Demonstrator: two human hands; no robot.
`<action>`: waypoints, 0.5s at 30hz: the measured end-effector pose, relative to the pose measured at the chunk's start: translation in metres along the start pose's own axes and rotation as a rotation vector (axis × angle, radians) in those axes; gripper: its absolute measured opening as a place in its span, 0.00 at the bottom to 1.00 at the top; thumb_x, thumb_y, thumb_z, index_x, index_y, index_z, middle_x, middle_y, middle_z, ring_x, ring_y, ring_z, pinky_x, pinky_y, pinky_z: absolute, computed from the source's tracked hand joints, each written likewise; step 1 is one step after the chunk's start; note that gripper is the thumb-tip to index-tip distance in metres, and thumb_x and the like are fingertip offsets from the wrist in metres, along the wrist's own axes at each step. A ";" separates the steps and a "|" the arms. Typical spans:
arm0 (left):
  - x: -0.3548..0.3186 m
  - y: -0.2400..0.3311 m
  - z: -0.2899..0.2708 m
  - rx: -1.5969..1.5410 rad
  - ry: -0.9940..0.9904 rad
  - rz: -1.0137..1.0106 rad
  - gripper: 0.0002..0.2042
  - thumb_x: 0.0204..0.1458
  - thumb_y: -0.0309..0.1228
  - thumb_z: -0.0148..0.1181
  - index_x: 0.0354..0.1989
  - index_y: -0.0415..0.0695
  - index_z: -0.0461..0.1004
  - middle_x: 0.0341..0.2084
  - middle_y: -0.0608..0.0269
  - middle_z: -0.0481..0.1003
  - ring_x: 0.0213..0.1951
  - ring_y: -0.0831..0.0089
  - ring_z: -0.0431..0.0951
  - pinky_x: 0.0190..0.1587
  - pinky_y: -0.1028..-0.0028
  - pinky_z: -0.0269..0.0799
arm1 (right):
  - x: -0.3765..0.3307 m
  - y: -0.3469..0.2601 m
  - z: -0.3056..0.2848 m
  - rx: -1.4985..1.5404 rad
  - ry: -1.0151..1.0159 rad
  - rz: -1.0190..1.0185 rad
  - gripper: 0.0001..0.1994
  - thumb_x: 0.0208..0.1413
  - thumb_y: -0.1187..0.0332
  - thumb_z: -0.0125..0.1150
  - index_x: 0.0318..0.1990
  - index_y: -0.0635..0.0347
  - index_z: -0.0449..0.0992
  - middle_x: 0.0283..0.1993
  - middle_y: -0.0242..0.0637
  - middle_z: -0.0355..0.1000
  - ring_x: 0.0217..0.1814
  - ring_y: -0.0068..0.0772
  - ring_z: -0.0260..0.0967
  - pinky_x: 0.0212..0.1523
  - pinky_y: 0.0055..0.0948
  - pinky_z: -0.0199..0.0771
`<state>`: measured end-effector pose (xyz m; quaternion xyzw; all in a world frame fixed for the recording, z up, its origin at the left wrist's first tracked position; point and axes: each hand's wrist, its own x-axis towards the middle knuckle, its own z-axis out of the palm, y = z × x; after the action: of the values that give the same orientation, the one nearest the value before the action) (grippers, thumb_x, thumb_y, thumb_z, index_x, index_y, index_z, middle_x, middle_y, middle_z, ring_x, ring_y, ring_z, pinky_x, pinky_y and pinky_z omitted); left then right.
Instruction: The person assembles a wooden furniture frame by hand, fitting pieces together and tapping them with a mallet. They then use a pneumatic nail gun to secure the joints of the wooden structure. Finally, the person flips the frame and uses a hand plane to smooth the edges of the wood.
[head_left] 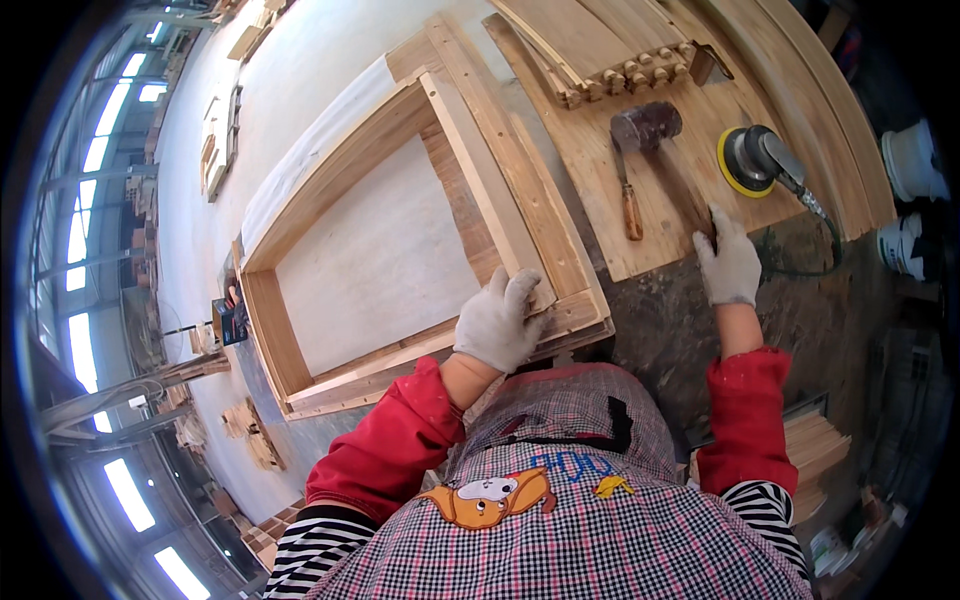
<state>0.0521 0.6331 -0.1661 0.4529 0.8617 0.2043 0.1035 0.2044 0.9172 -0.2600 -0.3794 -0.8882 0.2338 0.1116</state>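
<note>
A rectangular wooden frame (290, 340) lies in front of me, with a light wooden rail (478, 170) along the inside of its right side. My left hand (500, 322), in a pale work glove, has its fingers bent over the near end of that rail. To the right, my gloved right hand (728, 262) is closed round the handle end of a mallet (645, 127). The mallet's dark, bulky head rests on a plywood board (590, 175). Beside its handle lies a slim tool with a wooden handle (631, 213), possibly a chisel.
An orbital sander (755, 160) with a yellow-edged pad and a hose sits right of the mallet. Stacked wooden pieces (610, 45) lie at the board's far end. White buckets (912, 160) stand at the far right. More timber (815, 460) is low on the right.
</note>
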 end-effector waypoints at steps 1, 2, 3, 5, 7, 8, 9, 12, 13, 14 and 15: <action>0.000 0.000 0.000 0.015 0.003 0.007 0.25 0.42 0.32 0.67 0.49 0.44 0.64 0.35 0.50 0.70 0.31 0.50 0.75 0.31 0.60 0.73 | 0.003 0.001 0.002 0.003 0.022 -0.020 0.23 0.53 0.66 0.60 0.58 0.51 0.69 0.47 0.46 0.71 0.48 0.51 0.69 0.48 0.43 0.70; 0.000 0.000 0.000 0.029 0.007 0.013 0.25 0.42 0.33 0.68 0.48 0.43 0.64 0.36 0.50 0.71 0.31 0.50 0.76 0.31 0.60 0.73 | 0.005 0.003 0.004 0.006 0.043 -0.041 0.24 0.52 0.66 0.60 0.59 0.51 0.68 0.47 0.46 0.70 0.49 0.51 0.69 0.48 0.43 0.70; 0.000 0.001 0.000 0.027 0.004 0.015 0.25 0.42 0.33 0.68 0.48 0.43 0.64 0.36 0.50 0.71 0.31 0.50 0.76 0.31 0.60 0.73 | 0.005 0.004 0.006 0.008 0.064 -0.062 0.24 0.52 0.66 0.60 0.59 0.51 0.68 0.47 0.46 0.70 0.49 0.51 0.69 0.49 0.43 0.70; 0.001 0.001 -0.001 0.023 0.004 0.015 0.25 0.43 0.33 0.68 0.48 0.43 0.64 0.35 0.49 0.71 0.32 0.50 0.75 0.31 0.60 0.73 | 0.003 0.001 0.011 -0.010 0.034 -0.024 0.25 0.51 0.67 0.60 0.59 0.50 0.67 0.48 0.46 0.69 0.50 0.51 0.68 0.50 0.43 0.70; 0.000 0.001 -0.002 0.016 0.010 0.026 0.24 0.43 0.33 0.67 0.48 0.43 0.65 0.35 0.49 0.71 0.32 0.49 0.75 0.31 0.60 0.73 | 0.000 0.001 0.017 -0.045 0.023 -0.006 0.26 0.51 0.68 0.60 0.60 0.49 0.67 0.48 0.46 0.68 0.51 0.51 0.67 0.51 0.43 0.69; 0.000 0.002 -0.002 0.013 0.014 0.030 0.24 0.43 0.33 0.67 0.48 0.43 0.65 0.35 0.49 0.71 0.32 0.49 0.75 0.31 0.60 0.73 | -0.001 0.002 0.020 -0.070 0.028 -0.007 0.27 0.51 0.68 0.60 0.61 0.48 0.66 0.49 0.46 0.68 0.52 0.51 0.67 0.52 0.43 0.69; 0.000 0.002 -0.002 0.004 0.011 0.022 0.24 0.43 0.33 0.68 0.48 0.43 0.65 0.35 0.49 0.71 0.32 0.49 0.75 0.32 0.60 0.73 | -0.002 0.002 0.022 -0.095 0.032 -0.008 0.27 0.51 0.68 0.60 0.61 0.48 0.66 0.49 0.46 0.68 0.53 0.51 0.66 0.54 0.43 0.68; 0.000 0.002 -0.003 -0.029 0.011 0.012 0.23 0.42 0.34 0.68 0.46 0.43 0.67 0.35 0.49 0.71 0.32 0.49 0.75 0.32 0.60 0.73 | -0.001 0.007 0.027 -0.138 0.032 0.011 0.29 0.51 0.69 0.60 0.63 0.45 0.64 0.51 0.45 0.67 0.55 0.51 0.65 0.56 0.44 0.67; 0.001 0.001 -0.004 -0.043 0.013 0.018 0.23 0.42 0.34 0.69 0.46 0.43 0.67 0.35 0.49 0.71 0.32 0.49 0.76 0.33 0.60 0.73 | 0.000 0.007 0.028 -0.129 0.020 0.032 0.30 0.51 0.70 0.59 0.64 0.45 0.63 0.52 0.46 0.66 0.56 0.52 0.64 0.57 0.43 0.65; 0.002 0.000 -0.007 -0.057 0.015 0.024 0.23 0.41 0.34 0.69 0.45 0.43 0.67 0.35 0.49 0.71 0.32 0.49 0.76 0.33 0.61 0.73 | 0.001 0.006 0.028 -0.120 0.008 0.052 0.30 0.51 0.70 0.58 0.64 0.46 0.63 0.52 0.47 0.65 0.56 0.52 0.63 0.58 0.43 0.64; 0.001 0.002 -0.011 -0.067 0.017 0.018 0.23 0.41 0.34 0.70 0.45 0.42 0.68 0.35 0.49 0.72 0.33 0.49 0.76 0.34 0.61 0.74 | 0.002 0.006 0.027 -0.111 -0.005 0.072 0.30 0.51 0.70 0.58 0.65 0.46 0.62 0.53 0.48 0.64 0.57 0.52 0.62 0.59 0.42 0.63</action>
<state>0.0488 0.6324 -0.1557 0.4552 0.8510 0.2380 0.1095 0.1963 0.9135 -0.2864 -0.4161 -0.8859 0.1888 0.0798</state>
